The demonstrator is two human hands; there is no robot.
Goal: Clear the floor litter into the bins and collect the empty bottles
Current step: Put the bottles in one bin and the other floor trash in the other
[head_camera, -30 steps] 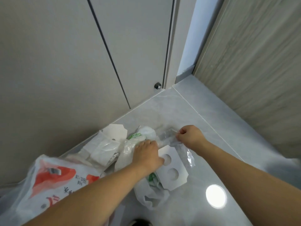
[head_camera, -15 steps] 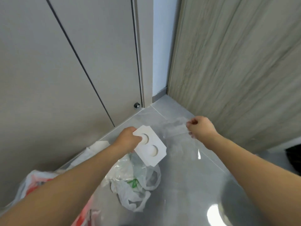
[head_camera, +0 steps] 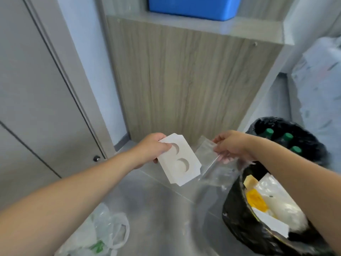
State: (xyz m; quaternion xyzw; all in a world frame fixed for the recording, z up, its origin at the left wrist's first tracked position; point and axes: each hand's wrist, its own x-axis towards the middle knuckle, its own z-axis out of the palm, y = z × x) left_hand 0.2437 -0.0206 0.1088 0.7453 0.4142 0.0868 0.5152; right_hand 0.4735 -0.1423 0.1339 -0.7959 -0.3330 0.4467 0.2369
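While you stand over the grey tiled floor [head_camera: 156, 209], your left hand [head_camera: 151, 150] grips a white moulded cardboard insert with two round holes [head_camera: 180, 159] by its far corner, and your right hand [head_camera: 230, 145] pinches a clear crumpled plastic sleeve [head_camera: 208, 159] by its top edge; both pieces hang in the air, just left of the near black-lined bin of paper and yellow scraps [head_camera: 238, 204]. A second black-lined bin holding green-capped bottles [head_camera: 287, 137] sits farther right. To finish this step well, carry both hands right until each piece hangs squarely over the near bin's mouth, then let go low, since the light sleeve will likely drift. A thin white plastic bag with green print [head_camera: 108, 235] lies on the floor at near left, yet to be collected.
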